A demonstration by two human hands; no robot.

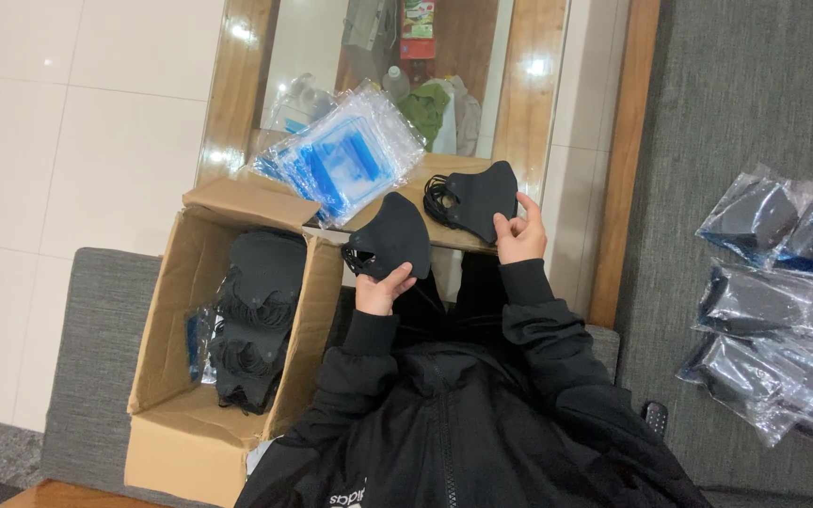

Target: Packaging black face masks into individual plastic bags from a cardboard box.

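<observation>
Our left hand [380, 290] pinches 1 black mask [390, 237] by its lower edge, above our lap. Our right hand [520, 235] pinches a second black mask [477, 198] over the table [444, 235], beside a stack of plastic bags [345, 160]. A cardboard box [167, 339] of masks stands at our left.

Left hand [383, 290] gripping a black face mask [390, 235], held up over the lap. Right hand [519, 235] pinching the edge of a second black mask [474, 199] lying on the wooden surface [454, 235]. Stack of clear blue-printed bags [345, 160] just beside it. Open cardboard box [223, 357] to the left, filled with black masks [256, 320]. Bagged masks [773, 301] spread on the grey cushion [726, 113] at right.
</observation>
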